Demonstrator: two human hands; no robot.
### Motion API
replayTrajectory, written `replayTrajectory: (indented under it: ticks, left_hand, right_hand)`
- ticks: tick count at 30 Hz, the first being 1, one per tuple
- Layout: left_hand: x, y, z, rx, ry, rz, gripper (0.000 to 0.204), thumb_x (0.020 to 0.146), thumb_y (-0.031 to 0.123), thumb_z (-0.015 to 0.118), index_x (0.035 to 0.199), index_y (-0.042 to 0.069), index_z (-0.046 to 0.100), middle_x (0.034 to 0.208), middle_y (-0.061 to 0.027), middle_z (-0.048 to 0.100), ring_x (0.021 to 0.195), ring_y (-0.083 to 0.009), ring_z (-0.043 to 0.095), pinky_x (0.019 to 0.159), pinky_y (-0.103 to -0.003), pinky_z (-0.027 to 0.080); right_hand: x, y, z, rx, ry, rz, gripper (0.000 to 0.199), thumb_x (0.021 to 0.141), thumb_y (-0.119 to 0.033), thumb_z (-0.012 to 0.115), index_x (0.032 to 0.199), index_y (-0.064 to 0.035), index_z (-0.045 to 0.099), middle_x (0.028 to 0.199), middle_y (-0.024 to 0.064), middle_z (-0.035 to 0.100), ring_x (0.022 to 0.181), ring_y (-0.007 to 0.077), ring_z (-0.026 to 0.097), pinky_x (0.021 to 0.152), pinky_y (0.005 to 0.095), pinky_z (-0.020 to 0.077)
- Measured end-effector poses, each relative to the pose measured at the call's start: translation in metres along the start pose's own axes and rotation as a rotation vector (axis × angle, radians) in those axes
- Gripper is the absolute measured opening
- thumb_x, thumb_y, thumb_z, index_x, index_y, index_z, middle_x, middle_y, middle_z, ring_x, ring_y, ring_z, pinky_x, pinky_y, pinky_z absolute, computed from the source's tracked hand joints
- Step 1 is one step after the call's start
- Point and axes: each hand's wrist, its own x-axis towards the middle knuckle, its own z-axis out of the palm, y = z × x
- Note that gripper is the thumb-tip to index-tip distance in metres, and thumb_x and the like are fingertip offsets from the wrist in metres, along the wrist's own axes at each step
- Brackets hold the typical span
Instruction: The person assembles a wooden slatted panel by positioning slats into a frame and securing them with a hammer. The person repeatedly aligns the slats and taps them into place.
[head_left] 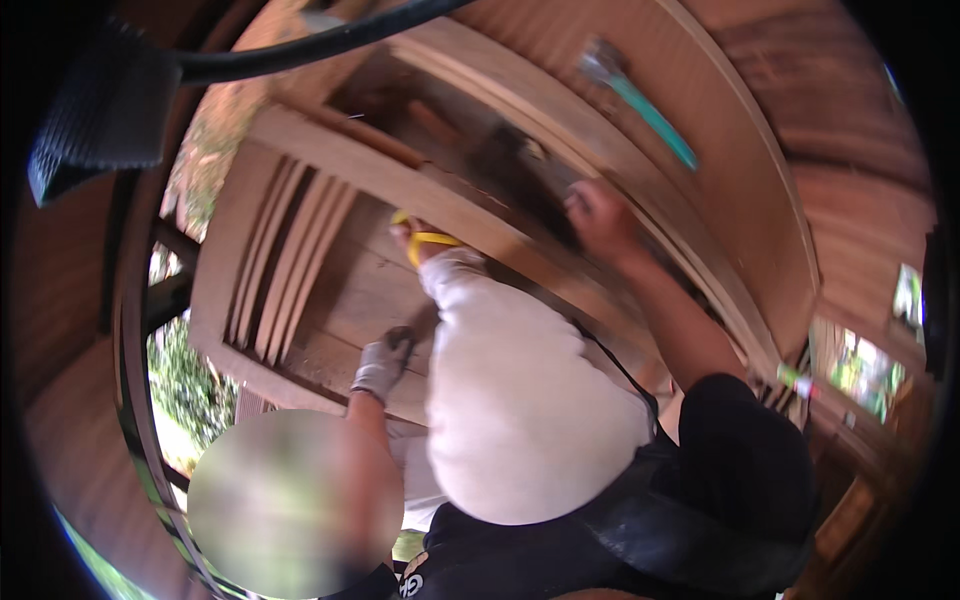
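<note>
My left hand, in a grey glove with dark fingertips, hangs above the boards inside a wooden frame. Its fingers are smeared, so I cannot tell whether they hold anything. My bare right hand is curled closed beside a long wooden rail; what is in it, if anything, is hidden. A hammer with a teal handle lies on the broad curved wooden panel beyond that hand. Between my arms stretches my leg in white trousers, its foot in a yellow-strapped sandal by the frame's middle bar.
Upright slats fill the frame's left end. A dark recess with a brownish block lies between middle bar and rail. A black cable crosses the upper left. Greenery shows at left. A round blurred patch hides the lower left.
</note>
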Motion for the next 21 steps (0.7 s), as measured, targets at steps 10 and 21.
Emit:
replayTrajectory:
  ticks: [10, 21]
  left_hand:
    - [-0.008, -0.127, -0.167, 0.302, 0.438, 0.114, 0.032, 0.094, 0.019, 0.063, 0.121, 0.001, 0.066, 0.113, -0.0180, 0.071, 0.104, -0.0275, 0.068, 0.090, -0.039, 0.053]
    - [-0.038, -0.080, -0.213, -0.221, 0.439, -0.050, 0.027, 0.102, 0.025, 0.059, 0.113, 0.003, 0.069, 0.092, -0.0062, 0.070, 0.076, -0.0153, 0.066, 0.061, -0.028, 0.054]
  right_hand:
    - [-0.314, 0.158, -0.025, -0.271, 0.146, 0.899, 0.022, 0.086, -0.016, 0.065, 0.104, -0.0033, 0.065, 0.105, 0.0206, 0.065, 0.099, 0.0404, 0.061, 0.087, 0.0498, 0.0498]
    - [-0.399, 0.288, -0.086, -0.574, 0.064, 1.286, 0.036, 0.092, -0.033, 0.059, 0.118, -0.0086, 0.067, 0.122, 0.0214, 0.064, 0.115, 0.0403, 0.060, 0.095, 0.0497, 0.0494]
